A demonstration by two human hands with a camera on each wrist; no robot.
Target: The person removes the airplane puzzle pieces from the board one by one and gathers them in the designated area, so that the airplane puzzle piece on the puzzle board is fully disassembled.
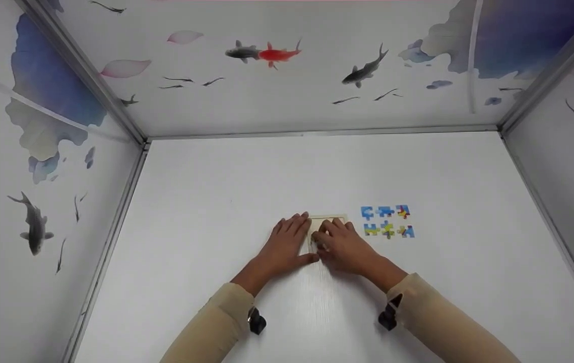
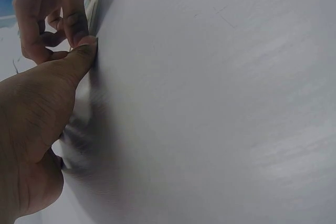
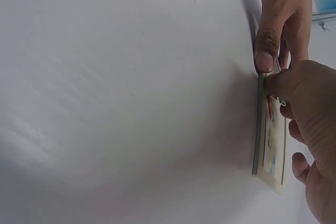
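Observation:
A shallow wooden puzzle tray (image 1: 334, 217) lies on the white table between both hands. My left hand (image 1: 289, 242) rests along the tray's left side with its fingers straight, and its thumb touches the near left corner. Over the tray, the right hand (image 1: 344, 247) has its fingers curled and pinches a small puzzle piece (image 3: 283, 102) near that corner; most of the piece is hidden by the fingers. A printed, coloured surface (image 3: 272, 145) shows inside the tray in the right wrist view.
Several loose jigsaw pieces, blue, yellow and red, lie in two rows right of the tray, among them a blue piece (image 1: 367, 212). White panels with painted fish enclose the table (image 1: 206, 191) at the back and sides.

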